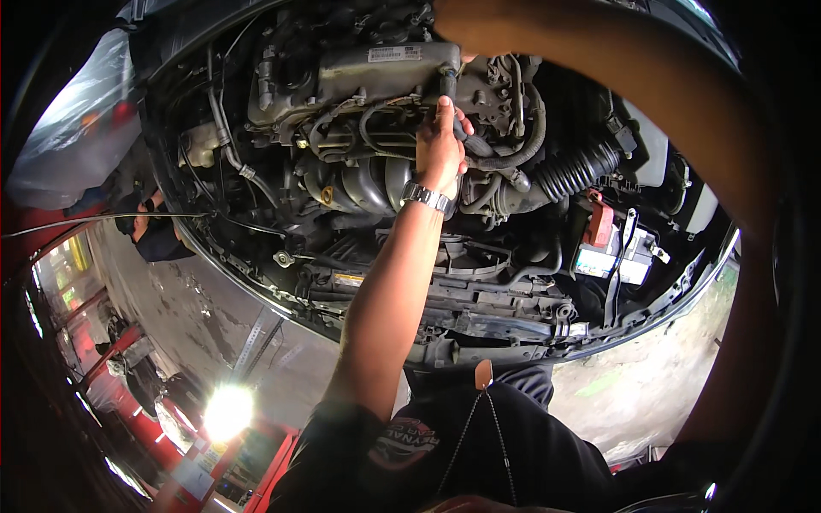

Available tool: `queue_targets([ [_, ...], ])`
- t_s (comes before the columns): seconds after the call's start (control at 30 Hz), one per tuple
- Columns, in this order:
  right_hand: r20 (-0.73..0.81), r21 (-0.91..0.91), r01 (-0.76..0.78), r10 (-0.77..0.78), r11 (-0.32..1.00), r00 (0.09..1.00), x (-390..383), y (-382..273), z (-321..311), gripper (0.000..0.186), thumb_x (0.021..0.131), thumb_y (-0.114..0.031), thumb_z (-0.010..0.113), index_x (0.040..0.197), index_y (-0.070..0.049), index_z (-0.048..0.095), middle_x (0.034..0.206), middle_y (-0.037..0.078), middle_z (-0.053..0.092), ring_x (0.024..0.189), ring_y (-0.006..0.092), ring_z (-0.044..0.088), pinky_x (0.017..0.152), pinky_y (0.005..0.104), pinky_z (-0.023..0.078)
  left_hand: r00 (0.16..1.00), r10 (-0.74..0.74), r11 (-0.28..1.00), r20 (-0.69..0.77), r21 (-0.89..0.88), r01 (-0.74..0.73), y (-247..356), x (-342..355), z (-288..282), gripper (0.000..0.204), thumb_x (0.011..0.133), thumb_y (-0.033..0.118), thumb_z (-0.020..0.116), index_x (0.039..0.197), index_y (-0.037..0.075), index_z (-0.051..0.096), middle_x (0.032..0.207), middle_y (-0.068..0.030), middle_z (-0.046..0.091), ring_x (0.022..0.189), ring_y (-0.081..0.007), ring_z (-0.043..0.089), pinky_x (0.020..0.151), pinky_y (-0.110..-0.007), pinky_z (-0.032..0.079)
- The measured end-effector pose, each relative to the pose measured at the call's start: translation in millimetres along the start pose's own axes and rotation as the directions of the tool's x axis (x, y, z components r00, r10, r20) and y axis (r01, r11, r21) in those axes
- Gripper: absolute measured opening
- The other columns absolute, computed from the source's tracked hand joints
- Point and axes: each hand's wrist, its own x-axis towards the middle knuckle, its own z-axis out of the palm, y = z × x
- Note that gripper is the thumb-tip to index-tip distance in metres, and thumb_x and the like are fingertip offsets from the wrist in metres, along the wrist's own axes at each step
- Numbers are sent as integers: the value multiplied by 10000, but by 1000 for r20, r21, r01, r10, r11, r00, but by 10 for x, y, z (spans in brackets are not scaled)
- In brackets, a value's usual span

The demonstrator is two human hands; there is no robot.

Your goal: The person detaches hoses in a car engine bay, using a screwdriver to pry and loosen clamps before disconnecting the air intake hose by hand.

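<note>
My left hand (440, 150), wearing a metal watch (428, 197), is closed round a black hose (475, 144) at the front of the engine cover (376, 73). Its thumb points up along the dark fitting (447, 81) at the cover's right end. My right arm arches in from the right to the top of the engine, where my right hand (453, 30) is dim and blurred at the cover's back edge, its fingers hidden. Several other hoses, a ribbed intake duct (573, 171) and curved intake runners (351, 188) surround my left hand.
The car's front frame (513, 350) curves below the engine. A battery (611, 261) with a red terminal cover sits at right. Another person (158, 239) in dark clothing is at far left, beside plastic sheeting (73, 128). A bright lamp (229, 413) shines at lower left near red equipment.
</note>
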Motion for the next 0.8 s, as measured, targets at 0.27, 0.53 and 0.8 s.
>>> queue_targets([
  [0.27,-419,-351,-168,6,921,908,217,-610,447,161,825,-309,728,835,-159,786,797,27,745,826,228,739,665,435,551,1000,29,999,-3,-16,-29,-32,-3,5,455,1069,562,477,948,131,563,820,-2,602,405,-36,315,359,-219,281],
  [0.53,-438,-368,-135,-44,920,898,81,-626,440,62,767,-200,745,798,-194,799,753,-23,737,805,200,736,636,409,539,995,92,995,-40,-29,-93,-75,-39,36,496,1070,547,477,926,81,567,750,-36,599,373,-58,383,314,-243,296],
  [0.8,-689,-161,-77,-56,984,723,-271,-277,510,116,836,-211,715,799,-135,795,859,42,767,853,244,751,765,373,586,987,141,976,-78,-158,-152,-274,-318,-86,471,1071,528,502,1067,71,615,978,-83,727,504,-94,597,501,-233,459],
])
